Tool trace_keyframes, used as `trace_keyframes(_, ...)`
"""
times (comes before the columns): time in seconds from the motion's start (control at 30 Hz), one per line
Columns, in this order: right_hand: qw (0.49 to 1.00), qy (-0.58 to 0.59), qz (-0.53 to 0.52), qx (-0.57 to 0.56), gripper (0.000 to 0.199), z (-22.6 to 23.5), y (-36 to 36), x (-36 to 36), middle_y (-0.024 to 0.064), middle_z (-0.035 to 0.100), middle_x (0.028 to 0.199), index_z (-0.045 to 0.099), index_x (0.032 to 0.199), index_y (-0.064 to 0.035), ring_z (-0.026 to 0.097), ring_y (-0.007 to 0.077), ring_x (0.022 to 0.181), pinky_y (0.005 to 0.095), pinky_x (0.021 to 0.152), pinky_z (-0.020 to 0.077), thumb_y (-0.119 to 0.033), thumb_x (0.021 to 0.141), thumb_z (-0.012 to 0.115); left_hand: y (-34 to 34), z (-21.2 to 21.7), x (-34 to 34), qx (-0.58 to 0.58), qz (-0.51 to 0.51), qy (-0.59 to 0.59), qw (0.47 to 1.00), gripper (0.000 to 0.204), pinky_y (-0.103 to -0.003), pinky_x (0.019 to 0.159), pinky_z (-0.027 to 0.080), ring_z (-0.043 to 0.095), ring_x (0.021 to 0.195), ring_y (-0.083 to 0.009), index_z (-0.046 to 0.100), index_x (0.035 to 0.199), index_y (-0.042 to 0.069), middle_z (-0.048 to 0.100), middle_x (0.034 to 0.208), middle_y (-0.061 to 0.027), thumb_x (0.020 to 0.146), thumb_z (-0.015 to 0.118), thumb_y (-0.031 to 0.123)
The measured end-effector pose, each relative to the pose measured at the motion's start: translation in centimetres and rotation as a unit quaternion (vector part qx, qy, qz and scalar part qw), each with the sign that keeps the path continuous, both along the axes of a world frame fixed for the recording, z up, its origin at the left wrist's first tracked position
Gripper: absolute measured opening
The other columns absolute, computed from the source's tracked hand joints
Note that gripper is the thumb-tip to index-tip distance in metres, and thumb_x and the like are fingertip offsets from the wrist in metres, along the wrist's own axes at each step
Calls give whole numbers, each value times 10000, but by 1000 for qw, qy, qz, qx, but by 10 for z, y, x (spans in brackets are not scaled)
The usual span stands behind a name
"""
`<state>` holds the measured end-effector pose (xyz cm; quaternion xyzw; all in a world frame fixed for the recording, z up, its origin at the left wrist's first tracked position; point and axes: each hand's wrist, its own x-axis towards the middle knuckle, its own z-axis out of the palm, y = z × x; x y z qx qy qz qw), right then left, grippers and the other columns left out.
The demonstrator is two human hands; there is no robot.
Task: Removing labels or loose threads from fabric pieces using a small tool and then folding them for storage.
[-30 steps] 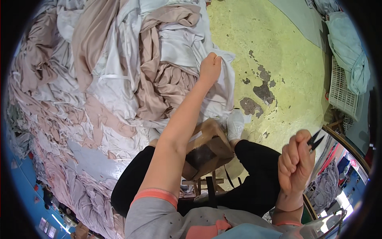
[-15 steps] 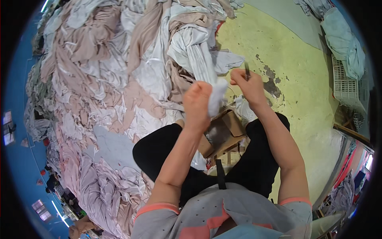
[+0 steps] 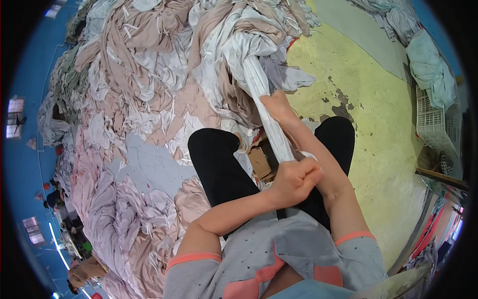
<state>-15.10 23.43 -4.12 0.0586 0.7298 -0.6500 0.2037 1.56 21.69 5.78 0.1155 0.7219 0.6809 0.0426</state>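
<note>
A length of white cloth (image 3: 271, 124) stretches taut from a bunched pile toward my lap. Its near end is in the closed fist of my left hand (image 3: 298, 182), low in front of my body. Farther up, my right hand (image 3: 279, 107) is closed at the cloth's right edge, with its fingertips partly hidden. No dark tool shows in that hand now. Under the cloth, between my knees, sits an open cardboard box (image 3: 259, 162), partly covered by the cloth and my arm.
Heaps of white, beige and pink cloth (image 3: 144, 55) spread across the left and far floor. A white plastic basket (image 3: 430, 117) with pale green cloth (image 3: 429, 65) stands at the right. The yellow floor (image 3: 383, 149) has worn patches. Another person (image 3: 84, 271) shows at the far lower left.
My left hand has come down and right toward my lap, drawing the cloth taut. My right hand has moved left onto the cloth. The small dark tool it held has gone from sight.
</note>
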Motion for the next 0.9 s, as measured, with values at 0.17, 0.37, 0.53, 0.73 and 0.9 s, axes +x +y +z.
trace_keyframes(0.17,998,-35,-42,-22,372,34,30,63,92,631,738,644,857,91,575,146,668,319,577,454,-278,821,631,18,16,45,21,-106,66,992,143,-339,479,416,558,507,-263,555,720,39,534,576,-98,837,618,93)
trace_keyframes(0.37,994,-13,-60,-95,344,35,81,86,54,630,723,633,803,86,559,101,612,266,542,448,-256,844,638,4,33,44,139,-152,16,978,127,-319,526,434,585,577,-231,557,743,34,582,659,-91,841,616,88)
trace_keyframes(0.53,988,-80,-125,-34,342,23,73,84,61,606,771,604,903,57,565,125,667,266,607,461,-274,838,659,-62,-67,-106,49,366,-101,924,221,-283,705,437,508,736,-136,554,859,-41,552,781,-71,867,616,171)
trace_keyframes(0.73,995,-23,-95,-29,286,33,49,101,-49,494,615,585,744,-18,403,52,527,262,457,321,-275,863,629,-89,-166,-266,88,295,-299,903,318,-406,633,499,613,686,-282,612,941,-53,624,818,-159,740,734,161)
trace_keyframes(0.9,999,34,6,19,202,29,48,127,-9,539,689,584,849,25,440,54,632,257,551,397,-173,886,589,-154,-195,-345,312,278,-449,790,224,-501,631,536,634,710,-327,581,986,-55,633,830,-153,781,632,20)
